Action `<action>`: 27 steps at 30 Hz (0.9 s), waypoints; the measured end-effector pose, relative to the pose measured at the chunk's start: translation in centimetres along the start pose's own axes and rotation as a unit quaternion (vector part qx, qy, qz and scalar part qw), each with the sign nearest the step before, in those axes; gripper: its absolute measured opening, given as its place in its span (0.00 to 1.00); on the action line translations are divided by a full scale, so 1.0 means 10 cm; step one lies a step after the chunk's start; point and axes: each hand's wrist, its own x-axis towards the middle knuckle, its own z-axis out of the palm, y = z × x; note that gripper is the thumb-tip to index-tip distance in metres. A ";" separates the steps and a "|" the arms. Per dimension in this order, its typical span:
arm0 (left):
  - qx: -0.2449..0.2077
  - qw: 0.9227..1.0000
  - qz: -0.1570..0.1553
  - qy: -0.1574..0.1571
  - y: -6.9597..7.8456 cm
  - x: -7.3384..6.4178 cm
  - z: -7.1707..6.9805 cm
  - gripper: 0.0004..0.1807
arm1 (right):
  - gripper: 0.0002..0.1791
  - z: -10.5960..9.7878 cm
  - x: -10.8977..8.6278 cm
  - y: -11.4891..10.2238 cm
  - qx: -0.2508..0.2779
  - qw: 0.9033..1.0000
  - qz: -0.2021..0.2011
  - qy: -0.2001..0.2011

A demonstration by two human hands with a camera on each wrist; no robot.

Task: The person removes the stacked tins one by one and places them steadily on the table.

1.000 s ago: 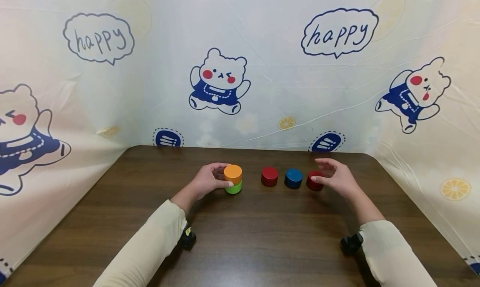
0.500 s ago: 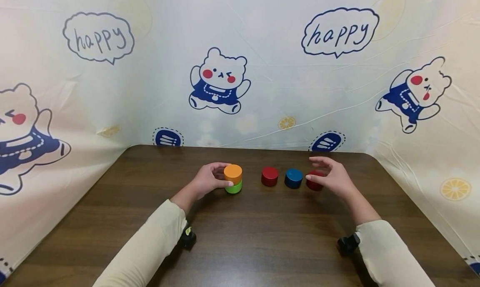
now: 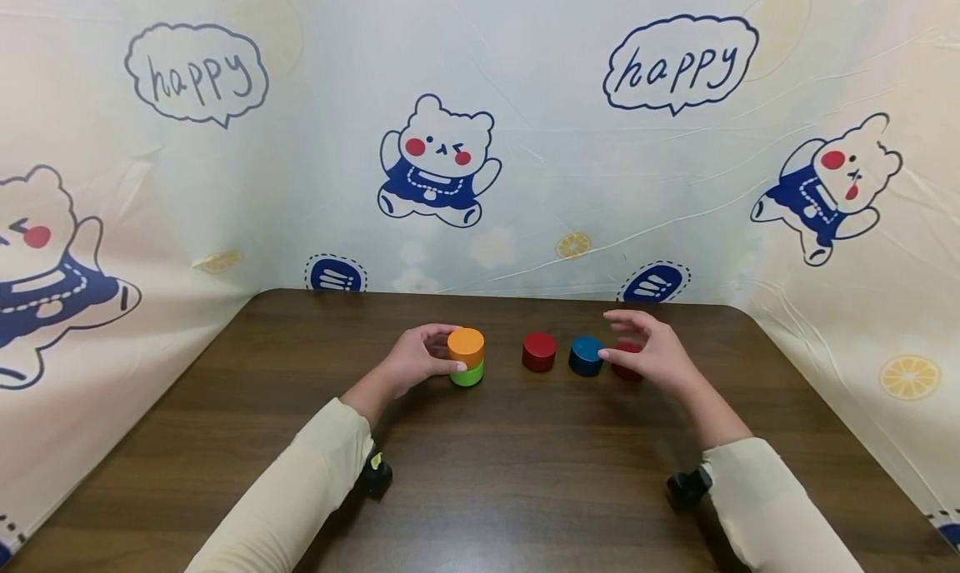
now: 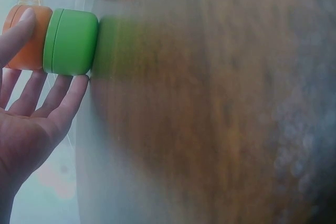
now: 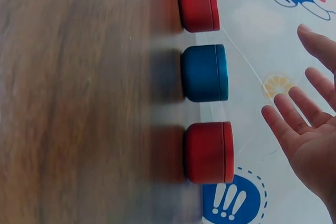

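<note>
A cream curtain (image 3: 525,98) printed with bears and "happy" bubbles backs a dark wooden table (image 3: 480,473). On it stands a two-piece stack — an orange cylinder (image 3: 466,346) on a green cylinder (image 3: 468,376) — and to its right a row: a red cylinder (image 3: 539,351), a blue cylinder (image 3: 586,356) and a second red cylinder (image 5: 208,152), largely hidden behind the right hand in the head view. The left hand (image 3: 416,358) cups the stack, thumb on the orange piece, fingers relaxed along its far side. The right hand (image 3: 648,352) hovers spread over the row's right end, gripping nothing — it has drifted left since a second ago, thumb now near the blue cylinder.
</note>
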 end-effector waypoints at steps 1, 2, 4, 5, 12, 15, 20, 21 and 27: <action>0.001 1.000 0.000 0.000 0.00 0.00 0.00 0.33 | 0.34 0.01 0.00 -0.01 0.000 1.000 -0.001 -0.001; 0.002 1.000 0.000 0.001 0.00 0.00 0.00 0.33 | 0.34 0.02 0.01 -0.01 0.000 1.000 -0.002 -0.001; 0.000 1.000 -0.001 0.002 0.00 0.00 0.00 0.33 | 0.34 0.04 0.02 -0.02 -0.001 1.000 -0.007 -0.003; 0.001 1.000 0.002 0.002 0.00 0.00 0.00 0.33 | 0.33 0.05 0.03 -0.02 0.000 1.000 -0.010 -0.003; -0.003 1.000 -0.001 0.002 0.01 -0.01 -0.01 0.33 | 0.33 0.15 0.08 -0.05 0.014 1.000 -0.025 -0.012; -0.003 1.000 -0.003 0.002 0.01 -0.01 -0.01 0.33 | 0.33 0.19 0.09 -0.08 0.023 0.999 -0.028 -0.019; -0.001 1.000 0.003 -0.002 0.00 0.00 0.00 0.33 | 0.33 0.24 0.11 -0.12 0.030 0.998 -0.040 -0.024; -0.001 1.000 0.005 -0.003 0.00 0.00 0.00 0.33 | 0.33 0.24 0.11 -0.13 0.031 0.998 -0.043 -0.025; -0.002 1.000 0.011 -0.006 -0.01 0.00 0.00 0.33 | 0.33 0.30 0.13 -0.16 0.035 0.997 -0.062 -0.029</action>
